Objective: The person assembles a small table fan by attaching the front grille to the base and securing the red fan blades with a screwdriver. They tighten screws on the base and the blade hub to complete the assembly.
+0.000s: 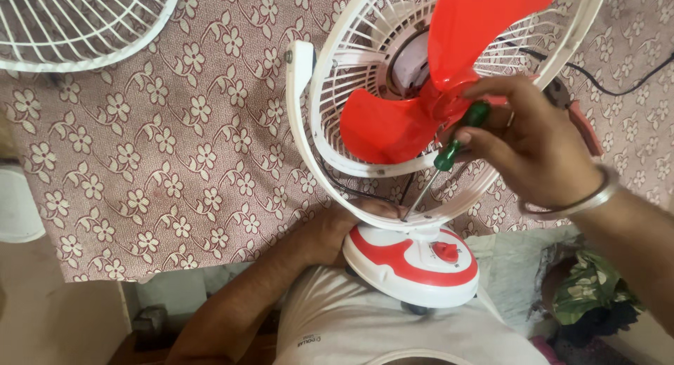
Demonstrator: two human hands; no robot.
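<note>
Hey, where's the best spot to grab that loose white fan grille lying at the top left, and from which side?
Probably the thick outer rim of the white grille, approached from its lower edge, the side nearest the person. It lies flat on the flowered cloth; that ring looks sturdier than the thin wires, and the rest runs out of view.

a detached white wire fan guard (pixel 77 24) lies on the floral tablecloth (pixel 168 147), a black cable (pixel 618 84) well apart.
</note>
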